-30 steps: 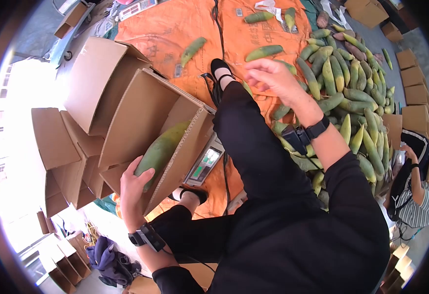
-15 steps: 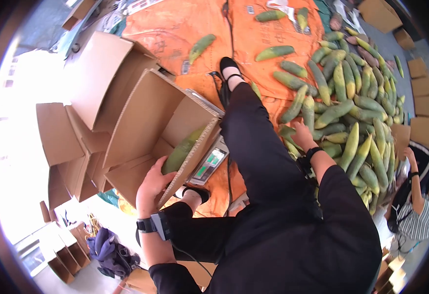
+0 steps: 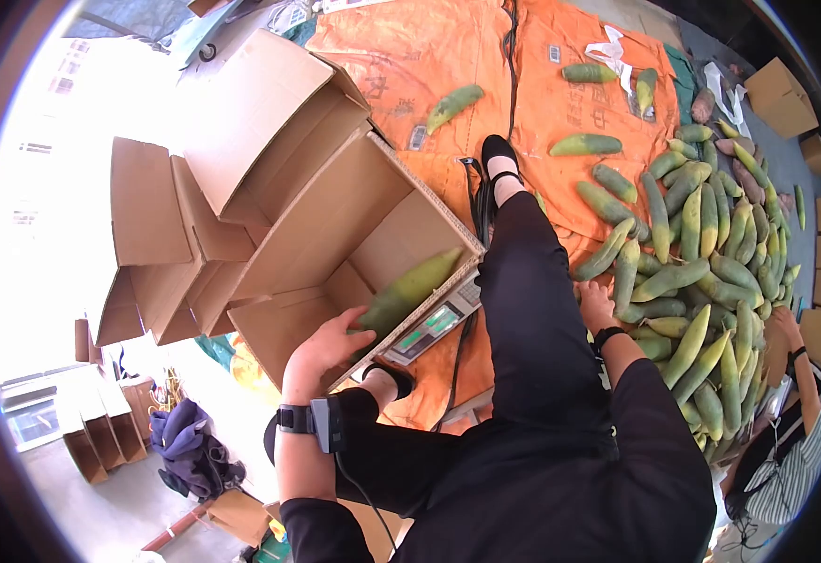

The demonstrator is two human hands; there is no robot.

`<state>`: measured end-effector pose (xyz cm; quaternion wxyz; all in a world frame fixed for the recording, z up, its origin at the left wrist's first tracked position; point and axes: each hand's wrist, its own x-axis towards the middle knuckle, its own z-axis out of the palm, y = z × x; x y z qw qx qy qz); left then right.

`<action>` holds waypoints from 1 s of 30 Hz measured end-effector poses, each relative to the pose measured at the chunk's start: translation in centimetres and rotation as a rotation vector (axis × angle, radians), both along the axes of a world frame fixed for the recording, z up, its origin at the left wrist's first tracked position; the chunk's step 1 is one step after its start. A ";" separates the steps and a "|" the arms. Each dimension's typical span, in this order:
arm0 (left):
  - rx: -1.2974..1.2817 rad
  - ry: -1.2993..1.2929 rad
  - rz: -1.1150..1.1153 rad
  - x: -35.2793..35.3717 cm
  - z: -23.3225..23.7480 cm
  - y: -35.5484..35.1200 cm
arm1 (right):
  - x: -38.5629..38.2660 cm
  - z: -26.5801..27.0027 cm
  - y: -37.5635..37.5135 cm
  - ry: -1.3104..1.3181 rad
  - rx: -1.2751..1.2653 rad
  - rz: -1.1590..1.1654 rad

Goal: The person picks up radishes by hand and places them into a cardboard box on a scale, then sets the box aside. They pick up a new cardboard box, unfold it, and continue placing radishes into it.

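Note:
A green radish (image 3: 410,289) lies slanted inside an open cardboard box (image 3: 330,225), its lower end near the box's front edge. My left hand (image 3: 329,347) reaches over that edge, thumb and fingers around the radish's lower end. The box sits on a scale with a lit display (image 3: 429,328). On my other side, my right hand (image 3: 597,308) is at the left edge of a big pile of green radishes (image 3: 701,281). Its fingers curl downward beside my knee; whatever is beneath them is hidden.
More cardboard boxes (image 3: 152,206) stand on the left. Several loose radishes (image 3: 586,144) lie on the orange sheet (image 3: 410,56) ahead. A black cable (image 3: 511,84) crosses the sheet. On the right, another person's hand (image 3: 786,325) is beside the pile.
The view has shifted, so the scene sits farther right and lower for the pile. My left hand stays at the radish in the box. My right hand's fingers have curled closer together.

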<state>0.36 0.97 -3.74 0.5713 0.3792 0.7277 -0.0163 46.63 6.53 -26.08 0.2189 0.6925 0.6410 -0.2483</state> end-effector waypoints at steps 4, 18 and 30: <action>0.063 0.022 -0.106 0.5 0.4 0.2 | 1.2 1.7 -0.7 0.060 0.048 -0.017; 0.649 0.137 -0.025 1.8 4.9 0.2 | 4.0 14.1 6.6 0.916 0.873 -0.294; 1.167 0.217 0.029 3.2 9.0 0.2 | -14.7 34.8 7.3 2.027 0.528 -0.331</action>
